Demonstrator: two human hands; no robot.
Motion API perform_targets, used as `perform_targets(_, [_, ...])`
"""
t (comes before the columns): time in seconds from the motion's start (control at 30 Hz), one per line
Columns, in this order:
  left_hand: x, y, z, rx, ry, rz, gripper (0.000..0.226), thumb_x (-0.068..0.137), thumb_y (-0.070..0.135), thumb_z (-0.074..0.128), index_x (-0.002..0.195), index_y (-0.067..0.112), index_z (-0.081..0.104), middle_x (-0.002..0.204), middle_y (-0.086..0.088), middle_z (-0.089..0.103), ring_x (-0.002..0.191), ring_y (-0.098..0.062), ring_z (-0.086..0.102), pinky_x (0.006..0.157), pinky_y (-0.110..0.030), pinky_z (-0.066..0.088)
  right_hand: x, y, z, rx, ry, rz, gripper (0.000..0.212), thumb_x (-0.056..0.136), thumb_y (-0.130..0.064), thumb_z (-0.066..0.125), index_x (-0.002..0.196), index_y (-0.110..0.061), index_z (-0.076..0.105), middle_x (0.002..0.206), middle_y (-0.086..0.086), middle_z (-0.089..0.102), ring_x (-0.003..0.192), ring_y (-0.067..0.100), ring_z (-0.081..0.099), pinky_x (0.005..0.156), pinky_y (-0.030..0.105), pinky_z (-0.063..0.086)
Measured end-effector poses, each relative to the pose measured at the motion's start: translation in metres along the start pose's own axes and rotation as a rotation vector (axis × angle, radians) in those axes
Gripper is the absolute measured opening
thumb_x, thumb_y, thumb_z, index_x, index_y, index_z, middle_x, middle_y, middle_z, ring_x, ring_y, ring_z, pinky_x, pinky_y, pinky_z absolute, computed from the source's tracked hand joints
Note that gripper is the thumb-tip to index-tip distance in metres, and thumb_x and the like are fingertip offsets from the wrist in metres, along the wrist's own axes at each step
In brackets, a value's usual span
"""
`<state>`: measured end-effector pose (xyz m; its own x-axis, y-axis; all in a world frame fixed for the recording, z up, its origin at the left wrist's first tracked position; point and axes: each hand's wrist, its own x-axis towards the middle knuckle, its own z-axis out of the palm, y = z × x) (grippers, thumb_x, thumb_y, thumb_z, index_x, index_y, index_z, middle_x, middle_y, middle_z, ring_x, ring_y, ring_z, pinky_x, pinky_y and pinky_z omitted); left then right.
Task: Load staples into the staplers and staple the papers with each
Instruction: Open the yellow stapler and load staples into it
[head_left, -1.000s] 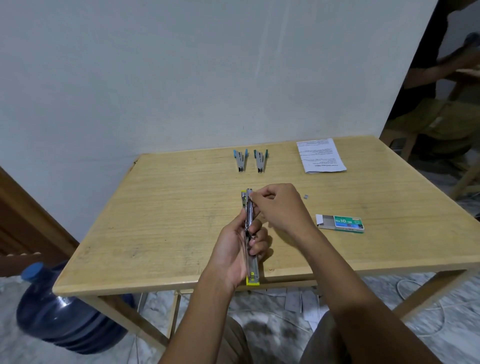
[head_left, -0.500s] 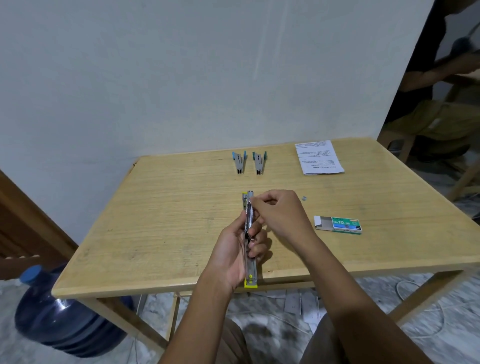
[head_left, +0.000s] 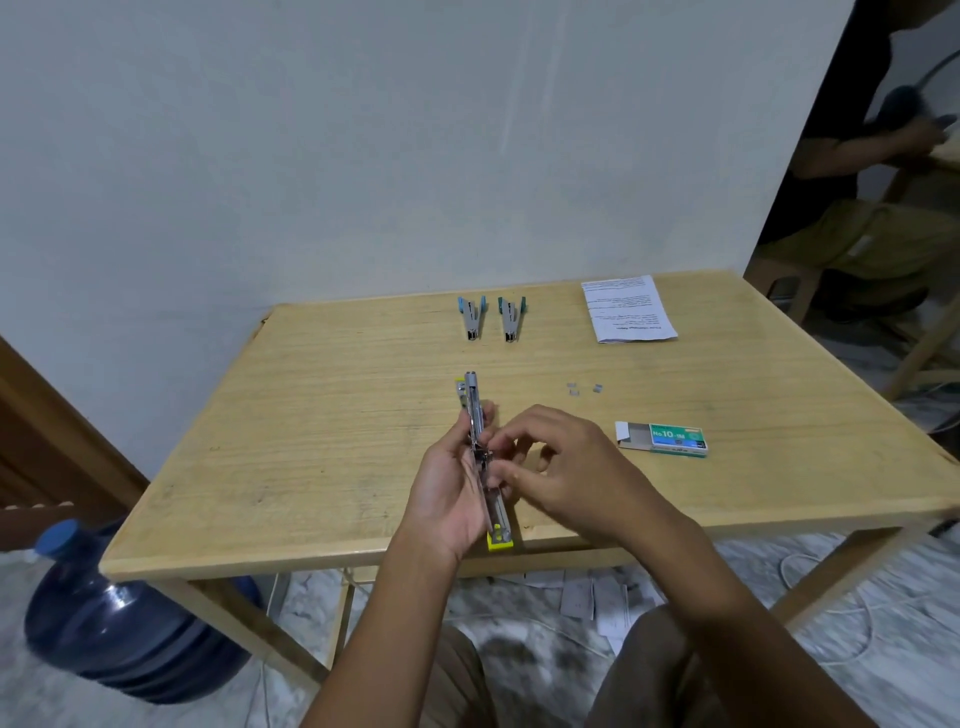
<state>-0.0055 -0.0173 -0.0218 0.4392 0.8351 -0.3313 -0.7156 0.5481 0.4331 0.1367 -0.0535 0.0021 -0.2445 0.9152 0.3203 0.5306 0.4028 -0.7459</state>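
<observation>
The left hand (head_left: 447, 488) is gripping the opened yellow stapler (head_left: 474, 410) lengthwise, while the right hand (head_left: 571, 467) is arching beside it, bent fingertips (head_left: 511, 440) at its hinge, their pinch unclear.

On the pale wooden counter (head_left: 311, 415), two blue-ended metal staplers (head_left: 471, 318) lie side by side at the back, with white printed papers (head_left: 628, 309) to their right. Nearer, small metal staple strips (head_left: 573, 388) lie behind the green cardboard staple box (head_left: 670, 439). Left of the box, over the front edge, the left hand (head_left: 447, 493) holds the opened yellow-based stapler (head_left: 474, 400), the right hand (head_left: 566, 467) at its right side.
</observation>
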Motion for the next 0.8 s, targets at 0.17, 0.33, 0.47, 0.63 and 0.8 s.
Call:
perform_targets(0.17, [0.0,-0.001,-0.003,0.034,-0.025,0.013,0.03,0.101,0.036,0.043,0.097,0.014,0.063,0.063,-0.005,0.058,0.035,-0.015,0.045,0.041,-0.02,0.043,0.012,0.006,0.008,-0.058,0.145,-0.065,0.011,0.086,-0.015,0.075,0.096,-0.017,0.078,0.091,-0.005,0.071,0.082,0.006,0.065,0.072,0.02,0.049])
perform_targets(0.33, [-0.004,-0.003,0.002,0.121,-0.062,0.016,0.042,0.101,0.038,0.04,0.079,0.008,0.061,0.058,-0.007,0.044,0.035,-0.013,0.039,0.039,-0.02,0.038,0.022,0.007,0.01,-0.113,0.211,-0.039,0.011,0.09,-0.022,0.07,0.099,-0.02,0.077,0.092,-0.011,0.068,0.077,0.001,0.061,0.07,0.017,0.045])
perform_targets(0.47, [-0.003,-0.003,0.001,0.192,-0.087,0.019,0.04,0.101,0.039,0.04,0.083,0.009,0.059,0.06,-0.005,0.042,0.039,-0.013,0.036,0.044,-0.025,0.033,0.029,0.006,0.013,-0.222,0.242,0.012,0.014,0.093,-0.027,0.066,0.103,-0.027,0.076,0.095,-0.015,0.064,0.081,0.002,0.059,0.071,0.021,0.045])
perform_targets(0.63, [-0.001,-0.002,0.0,0.149,-0.088,0.001,0.039,0.102,0.037,0.039,0.084,0.008,0.058,0.059,-0.006,0.041,0.039,-0.013,0.035,0.039,-0.021,0.036,0.037,0.005,0.012,-0.307,0.246,0.038,0.018,0.095,-0.029,0.064,0.108,-0.026,0.076,0.097,-0.011,0.065,0.082,0.009,0.061,0.07,0.029,0.048])
perform_targets(0.8, [0.002,-0.002,-0.003,0.099,-0.089,-0.008,0.037,0.101,0.037,0.043,0.086,0.008,0.061,0.06,-0.006,0.039,0.039,-0.013,0.034,0.039,-0.021,0.032,0.037,0.005,0.017,-0.322,0.238,0.024,0.018,0.093,-0.028,0.064,0.106,-0.025,0.077,0.094,-0.01,0.065,0.079,0.01,0.061,0.068,0.028,0.047])
